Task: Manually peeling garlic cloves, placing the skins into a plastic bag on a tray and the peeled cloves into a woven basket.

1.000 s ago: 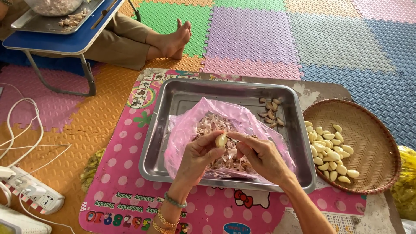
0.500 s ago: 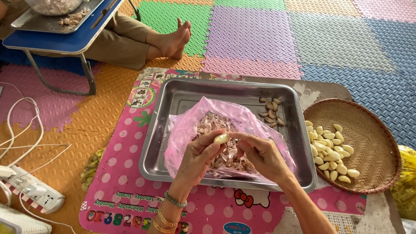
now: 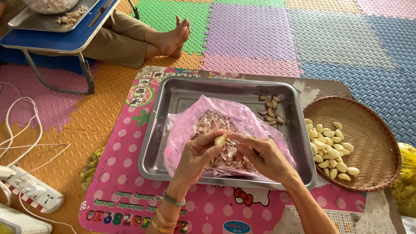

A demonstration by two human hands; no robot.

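Note:
My left hand pinches a pale garlic clove between thumb and fingers. My right hand meets it from the right, its fingertips on the clove's skin. Both hands hover over a pink plastic bag full of papery garlic skins, which lies in a steel tray. Several unpeeled cloves sit in the tray's far right corner. A round woven basket to the right holds several peeled white cloves.
The tray rests on a low pink table over coloured foam mats. Another person sits cross-legged at the far left, bare feet near a small blue folding table. A white power strip and cables lie at left.
The hands have barely shifted; the fingers keep working at the clove over the bag, and the clove sits slightly lower between the fingertips.

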